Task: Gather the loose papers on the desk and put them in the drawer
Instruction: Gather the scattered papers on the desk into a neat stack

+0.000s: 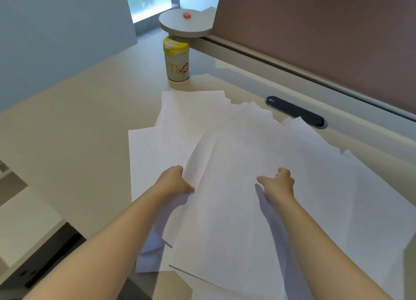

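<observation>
Evidently the loose papers (236, 164), fanned across the bench (78, 124) at frame centre, are light, limp and slippery; best squared by their edges. The left hand (174, 180) has its fingers pinched on a lifted sheet's edge; the right hand (278, 182) rests on the sheets, fingers loosely curled, clamping nothing.

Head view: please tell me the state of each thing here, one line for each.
loose papers: spread in an overlapping pile, not stacked
left hand: fingers gripping the raised edge of a sheet
right hand: on the papers; grip unclear
yellow-lidded canister: upright, lid on
desk: partly covered by papers
drawer: not in view
</observation>
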The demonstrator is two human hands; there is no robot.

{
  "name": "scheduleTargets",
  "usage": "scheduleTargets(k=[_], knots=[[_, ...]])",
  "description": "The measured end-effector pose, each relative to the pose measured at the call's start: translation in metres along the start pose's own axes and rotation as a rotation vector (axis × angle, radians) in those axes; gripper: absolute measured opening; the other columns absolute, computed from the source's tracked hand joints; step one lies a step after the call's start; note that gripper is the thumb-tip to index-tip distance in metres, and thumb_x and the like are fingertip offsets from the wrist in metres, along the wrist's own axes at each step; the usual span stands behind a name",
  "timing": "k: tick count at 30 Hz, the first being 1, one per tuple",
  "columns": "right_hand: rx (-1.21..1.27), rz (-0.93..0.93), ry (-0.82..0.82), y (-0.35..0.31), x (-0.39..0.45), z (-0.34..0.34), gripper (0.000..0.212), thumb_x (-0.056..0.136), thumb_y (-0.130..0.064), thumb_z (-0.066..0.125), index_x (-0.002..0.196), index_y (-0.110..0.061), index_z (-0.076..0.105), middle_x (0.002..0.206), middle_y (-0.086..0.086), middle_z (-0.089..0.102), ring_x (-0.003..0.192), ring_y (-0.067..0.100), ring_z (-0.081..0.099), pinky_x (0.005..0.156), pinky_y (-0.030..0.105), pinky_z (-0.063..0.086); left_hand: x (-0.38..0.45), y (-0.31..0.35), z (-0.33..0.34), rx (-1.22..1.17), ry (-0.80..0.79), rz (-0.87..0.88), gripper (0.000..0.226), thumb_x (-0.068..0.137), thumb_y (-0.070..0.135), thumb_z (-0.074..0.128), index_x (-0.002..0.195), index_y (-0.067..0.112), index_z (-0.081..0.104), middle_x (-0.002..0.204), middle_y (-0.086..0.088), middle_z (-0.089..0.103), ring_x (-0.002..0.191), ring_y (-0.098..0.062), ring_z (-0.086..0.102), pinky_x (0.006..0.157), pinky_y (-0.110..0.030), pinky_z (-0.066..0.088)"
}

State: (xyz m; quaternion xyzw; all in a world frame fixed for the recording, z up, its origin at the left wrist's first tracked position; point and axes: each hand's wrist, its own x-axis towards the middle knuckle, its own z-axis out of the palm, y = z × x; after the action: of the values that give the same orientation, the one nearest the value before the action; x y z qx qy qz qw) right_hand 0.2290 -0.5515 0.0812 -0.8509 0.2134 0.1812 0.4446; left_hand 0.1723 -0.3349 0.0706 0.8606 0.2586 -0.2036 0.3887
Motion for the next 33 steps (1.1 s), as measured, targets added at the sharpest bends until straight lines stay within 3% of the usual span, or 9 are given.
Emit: scheduleTargets(k=[4,8,13,15,17,21,27,30,33], knots=[[0.084,0.059,0.031,0.002,0.015,-0.013,0.065,0.087,-0.014,0.054,0.143,-0.004,0.022,0.151,0.013,0.03,0.135,0.032,0.035,0.104,0.038,0.034,0.014,0.01,-0.009,0.048,0.134,0.1,0.007,0.083,0.014,0.056,0.079,0.009,0.052,0.077,-0.005,0.054,0.08,-0.025,0.048,0.059,-0.029,0.032],[0.254,0.104,0.121,-0.002,0.033,-0.018,0.062,0.088,-0.01,0.052,0.143,-0.003,0.024,0.147,0.015,0.036,0.129,0.033,0.041,0.103,0.039,0.037,0.039,0.019,-0.022,0.137,0.257,0.109,0.023,0.086,0.02,0.053,0.066,0.01,0.048,0.081,-0.011,0.052,0.087,-0.032,0.052,0.067,-0.03,0.034],[0.58,0.157,0.067,-0.008,0.053,-0.004,0.071,0.082,0.002,0.056,0.143,-0.004,0.022,0.123,0.021,0.052,0.076,0.021,0.056,0.07,0.028,0.05,0.065,0.025,-0.018,0.165,0.372,0.03,0.025,0.085,0.024,0.053,0.089,0.003,0.066,0.108,-0.014,0.056,0.111,-0.037,0.047,0.075,-0.033,0.037],[0.468,0.161,0.063,-0.009,0.061,0.003,0.076,0.076,0.005,0.058,0.143,-0.004,0.024,0.13,0.019,0.047,0.094,0.026,0.057,0.083,0.032,0.049,0.07,0.025,-0.019,0.128,0.382,-0.009,0.029,0.083,0.026,0.055,0.102,0.007,0.065,0.121,-0.012,0.054,0.118,-0.034,0.044,0.082,-0.034,0.036],[0.086,0.121,0.097,-0.015,0.062,0.003,0.075,0.075,0.0,0.061,0.142,-0.006,0.027,0.145,0.015,0.033,0.124,0.031,0.044,0.092,0.035,0.043,0.074,0.026,-0.027,0.102,0.377,-0.051,0.041,0.081,0.028,0.058,0.118,0.009,0.056,0.133,-0.012,0.049,0.126,-0.034,0.039,0.094,-0.037,0.037],[-0.538,-0.005,0.132,-0.013,0.058,0.0,0.082,0.078,-0.038,0.065,0.143,-0.012,0.023,0.154,0.012,0.016,0.139,0.032,0.02,0.111,0.042,0.024,0.083,0.033,-0.038,0.002,0.269,0.017,0.059,0.08,0.026,0.064,0.131,0.004,0.043,0.137,-0.013,0.05,0.127,-0.032,0.046,0.101,-0.038,0.038],[-0.547,-0.009,0.167,-0.006,0.062,0.008,0.082,0.088,-0.049,0.044,0.147,-0.008,0.006,0.158,0.013,0.003,0.145,0.031,0.001,0.118,0.042,0.003,0.084,0.052,-0.028,0.01,0.105,0.115,0.058,0.075,0.036,0.069,0.119,0.004,0.049,0.111,-0.007,0.053,0.098,-0.025,0.052,0.078,-0.028,0.038],[-0.395,-0.003,0.191,-0.011,0.061,0.016,0.078,0.09,-0.042,0.046,0.146,-0.004,0.008,0.158,0.015,0.001,0.146,0.031,-0.004,0.118,0.04,-0.001,0.082,0.055,-0.019,0.135,0.053,0.132,0.042,0.07,0.029,0.073,0.093,0.008,0.045,0.088,-0.001,0.047,0.086,-0.023,0.045,0.07,-0.029,0.035],[-0.102,-0.046,0.21,-0.017,0.065,0.017,0.072,0.088,-0.027,0.054,0.145,-0.003,0.017,0.156,0.014,0.016,0.145,0.029,0.009,0.119,0.04,0.011,0.084,0.058,-0.011,0.224,0.056,0.15,0.034,0.079,0.019,0.062,0.063,0.017,0.031,0.067,0.003,0.038,0.079,-0.025,0.044,0.064,-0.029,0.032]])
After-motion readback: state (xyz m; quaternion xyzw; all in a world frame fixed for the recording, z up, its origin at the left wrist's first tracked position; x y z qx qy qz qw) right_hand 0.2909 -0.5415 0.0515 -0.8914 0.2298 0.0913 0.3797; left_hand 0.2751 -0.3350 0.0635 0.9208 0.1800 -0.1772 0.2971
